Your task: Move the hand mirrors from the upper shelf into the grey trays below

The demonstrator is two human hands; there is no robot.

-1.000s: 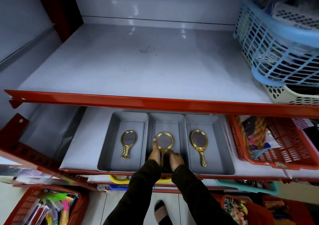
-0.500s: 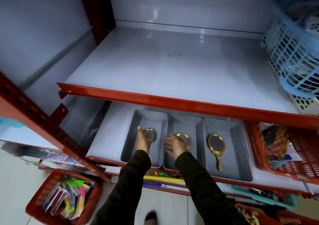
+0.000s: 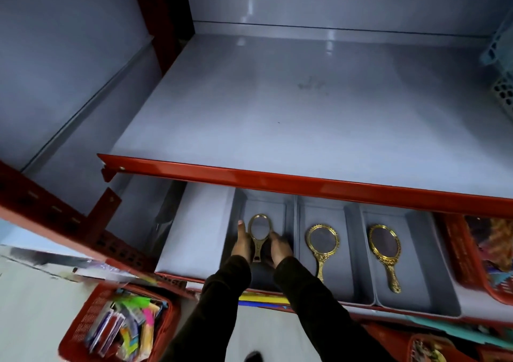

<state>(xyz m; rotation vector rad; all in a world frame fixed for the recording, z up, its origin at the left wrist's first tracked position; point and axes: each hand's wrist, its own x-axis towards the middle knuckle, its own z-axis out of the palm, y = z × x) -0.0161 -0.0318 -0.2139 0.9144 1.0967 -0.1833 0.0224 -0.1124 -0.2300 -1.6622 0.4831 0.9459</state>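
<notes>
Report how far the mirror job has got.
Done: the upper shelf shows no mirrors, and each grey tray holds one; the middle mirror and right mirror lie flat, untouched. In hand: the left hand and right hand flank the left mirror in the left tray, apparently straightening it. Left: only letting go, as far as visible.

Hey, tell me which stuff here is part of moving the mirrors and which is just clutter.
Part of the job:
left mirror between the left hand and right hand
middle mirror
right mirror
grey trays
upper shelf

Just lying about:
red basket of packets
red tray
blue basket
</notes>
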